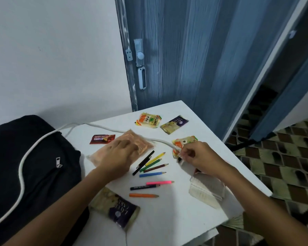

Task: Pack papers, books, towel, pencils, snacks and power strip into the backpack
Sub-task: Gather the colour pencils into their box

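White table (176, 217) by blue door (176, 50). Left hand (120, 153) flat on packaged towel (132, 141); right hand (200, 155) pinching power strip cord (160, 140). Pencils (151, 173) between hands, black backpack (25, 157) beyond left hand.

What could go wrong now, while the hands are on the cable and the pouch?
1. The right hand pinches the white cable, which runs over the orange pouch under the left hand; pulling may drag the pouch.
2. The loose pencils beside it could roll off the table.

White table (194, 206) beside pale wall (52, 55), blue door (194, 55), patterned floor (283, 166).
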`<state>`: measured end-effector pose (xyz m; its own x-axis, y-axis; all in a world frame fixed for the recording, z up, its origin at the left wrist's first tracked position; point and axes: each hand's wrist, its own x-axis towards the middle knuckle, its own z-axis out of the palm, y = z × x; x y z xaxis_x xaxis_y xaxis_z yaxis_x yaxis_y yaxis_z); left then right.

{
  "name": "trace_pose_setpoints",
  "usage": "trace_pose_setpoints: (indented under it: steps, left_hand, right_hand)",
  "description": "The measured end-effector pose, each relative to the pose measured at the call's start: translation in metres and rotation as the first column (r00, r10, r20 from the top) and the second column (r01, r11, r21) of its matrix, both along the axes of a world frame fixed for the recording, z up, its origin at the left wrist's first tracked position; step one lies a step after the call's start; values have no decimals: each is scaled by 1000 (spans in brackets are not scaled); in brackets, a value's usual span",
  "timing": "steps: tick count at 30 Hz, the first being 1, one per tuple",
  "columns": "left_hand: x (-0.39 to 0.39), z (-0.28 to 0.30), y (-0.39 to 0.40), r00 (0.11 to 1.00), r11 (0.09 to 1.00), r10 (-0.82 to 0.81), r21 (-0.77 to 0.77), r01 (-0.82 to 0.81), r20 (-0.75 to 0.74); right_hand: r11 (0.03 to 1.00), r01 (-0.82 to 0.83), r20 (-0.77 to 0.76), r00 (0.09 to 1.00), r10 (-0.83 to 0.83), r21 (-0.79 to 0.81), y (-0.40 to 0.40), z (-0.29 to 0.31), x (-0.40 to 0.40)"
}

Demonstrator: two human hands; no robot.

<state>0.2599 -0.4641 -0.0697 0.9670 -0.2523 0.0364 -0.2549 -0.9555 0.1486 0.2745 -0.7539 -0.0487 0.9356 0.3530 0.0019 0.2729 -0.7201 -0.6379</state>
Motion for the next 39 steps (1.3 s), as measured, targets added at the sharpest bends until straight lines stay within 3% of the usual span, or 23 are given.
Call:
trace_pose_setpoints:
  steps: [5, 10, 14, 20, 23, 25, 27, 29, 32, 33, 35, 39]
  left_hand:
    - [0, 2, -22, 991, 994, -92, -56, 98, 97]
    - [-12, 6, -60, 942, 961, -240, -84, 265, 233]
    - [-9, 0, -81, 937, 896, -301, -282, 342, 179]
    - [-1, 4, -99, 959, 852, -251, -442, 282, 130]
    - [-4, 14, -106, 984, 788, -167, -592, 167, 56]
    - [-5, 22, -108, 991, 697, -122, -716, 43, -58]
    - [-5, 24, -106, 995, 627, -76, -779, 2, -59]
    - [-6, 26, -103, 998, 652, -54, -758, 6, -39]
    - [-14, 26, -98, 961, 710, -215, -703, 32, -174]
    - [-20, 27, -101, 923, 679, -305, -734, 37, -236]
    - [-33, 27, -111, 896, 525, -366, -850, -26, -253]
    - [-42, 37, -113, 939, 140, -147, -946, -293, -312]
  right_hand:
    - [991, -16, -106, 994, 1, -136, -7, -3, -2]
    - [917, 122, -92, 981, -169, -380, -34, -4, -8]
    - [925, 156, -130, 969, -212, -346, -49, -8, -16]
    - [906, 198, -30, 974, -226, -375, -57, -15, -21]
    - [949, 191, -70, 974, -214, -249, -63, -13, -19]
    - [980, 197, -178, 965, -194, -4, -66, -4, -18]
    - [933, 218, -300, 945, -128, 287, -66, 7, -16]
    - [824, 304, -370, 921, -125, 479, -57, 15, -14]
    - [755, 450, -347, 885, -309, 476, -31, 17, -9]
    - [766, 469, -292, 881, -372, 439, -21, 17, -9]
    - [812, 458, -175, 889, -423, 363, 0, 18, -10]
    - [863, 381, -66, 922, -382, 333, 33, 15, -20]
